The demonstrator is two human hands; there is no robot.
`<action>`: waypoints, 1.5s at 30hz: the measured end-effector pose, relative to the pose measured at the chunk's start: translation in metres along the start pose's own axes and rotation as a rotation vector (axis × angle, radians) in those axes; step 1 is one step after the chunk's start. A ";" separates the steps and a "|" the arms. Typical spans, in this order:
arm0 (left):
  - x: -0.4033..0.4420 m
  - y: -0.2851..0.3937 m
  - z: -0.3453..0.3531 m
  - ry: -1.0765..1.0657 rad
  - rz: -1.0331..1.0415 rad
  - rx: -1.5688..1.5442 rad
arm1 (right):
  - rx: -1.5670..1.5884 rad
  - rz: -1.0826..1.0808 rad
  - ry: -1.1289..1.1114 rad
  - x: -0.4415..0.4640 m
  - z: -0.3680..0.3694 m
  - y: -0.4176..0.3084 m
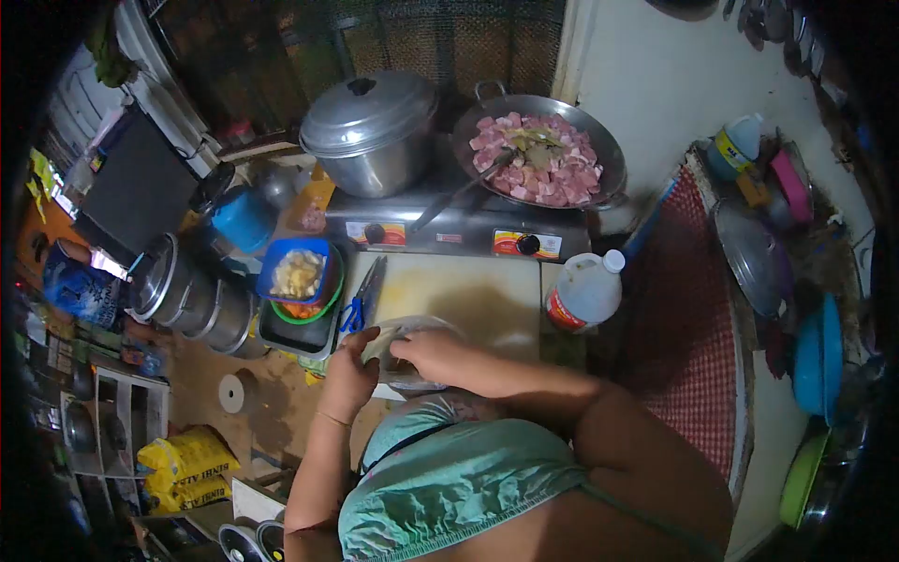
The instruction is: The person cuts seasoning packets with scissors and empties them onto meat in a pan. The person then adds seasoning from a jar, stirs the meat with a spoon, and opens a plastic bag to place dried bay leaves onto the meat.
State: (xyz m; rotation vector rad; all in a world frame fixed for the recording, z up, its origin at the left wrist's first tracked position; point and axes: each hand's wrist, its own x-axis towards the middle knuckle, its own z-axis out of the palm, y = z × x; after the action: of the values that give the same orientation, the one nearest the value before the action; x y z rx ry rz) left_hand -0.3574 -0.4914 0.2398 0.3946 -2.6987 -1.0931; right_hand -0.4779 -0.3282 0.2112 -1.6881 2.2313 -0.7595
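Observation:
A round, pale container (440,325), perhaps a bowl, stands at the near edge of the white cutting board (468,286), close to my body. My left hand (351,377) is at its left side, thumb and fingers closed on a pale, thin thing (382,345) that I cannot name. Over the container's opening is my right hand (429,356), fingers curled down and inward; what they hold, if anything, is hidden. Blue-handled scissors (356,304) lie on the board just beyond my left hand.
Behind the board, a gas stove (449,236) carries a lidded pot (370,140) and a wok (613,155) of cut meat with a ladle. A white jug (588,292) stands right. Stacked blue (267,286) and green basins of food sit left, in a dark tray (298,335).

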 end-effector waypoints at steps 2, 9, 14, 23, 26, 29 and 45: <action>0.000 -0.001 0.002 0.001 -0.005 -0.032 | 0.021 0.039 0.100 -0.002 -0.004 -0.004; -0.002 -0.006 0.005 0.010 -0.048 -0.069 | 0.202 0.070 0.182 -0.002 -0.008 -0.004; -0.003 0.001 0.003 -0.008 -0.137 -0.112 | 0.613 0.144 0.260 0.012 0.002 0.010; 0.000 -0.008 0.004 0.049 -0.153 -0.269 | 1.266 0.246 0.257 0.017 -0.047 0.016; -0.003 0.013 -0.006 0.022 -0.250 -0.232 | 1.475 0.309 0.510 0.021 -0.128 0.040; -0.006 -0.006 0.000 -0.010 -0.309 -0.284 | 0.514 0.377 1.068 0.024 -0.192 0.107; -0.020 -0.010 -0.008 0.012 -0.166 -0.140 | -0.004 0.129 -0.203 -0.052 -0.094 0.022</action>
State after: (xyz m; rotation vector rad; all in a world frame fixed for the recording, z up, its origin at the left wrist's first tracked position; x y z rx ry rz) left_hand -0.3344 -0.4969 0.2369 0.6071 -2.5966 -1.3102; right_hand -0.5261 -0.2509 0.2719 -1.5305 2.1760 -0.5291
